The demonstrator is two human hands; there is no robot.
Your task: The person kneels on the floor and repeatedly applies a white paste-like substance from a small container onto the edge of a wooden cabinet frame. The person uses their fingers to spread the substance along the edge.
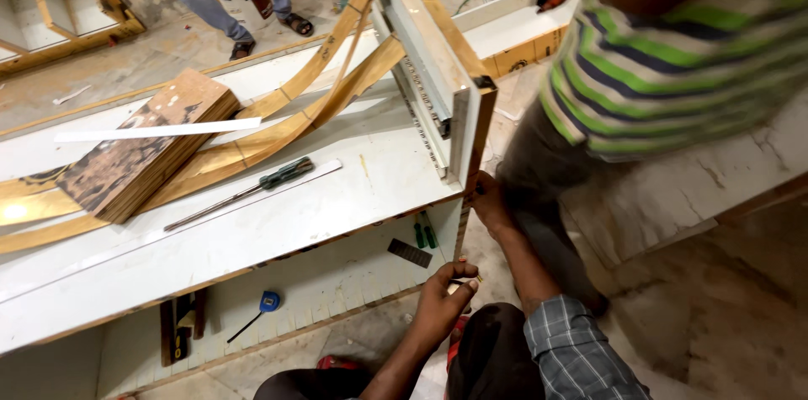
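At lower centre, the left hand (pixel 442 295) pinches a small brass screw (pixel 468 282) just below the upright white laminated panel edge (pixel 462 223), which the right hand (pixel 488 202) steadies with fingers closed on it.

White board bench (pixel 252 236): long screwdriver (pixel 244 191), wood block (pixel 139 148), bent wood strips (pixel 278 127) laid on top.

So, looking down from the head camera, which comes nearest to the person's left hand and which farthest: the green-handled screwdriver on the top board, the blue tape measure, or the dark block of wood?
From the left hand:
1. Blue tape measure, on the lower shelf, to the hand's left.
2. Green-handled screwdriver, up on the white top board.
3. Dark wood block, farthest, at the board's far left.
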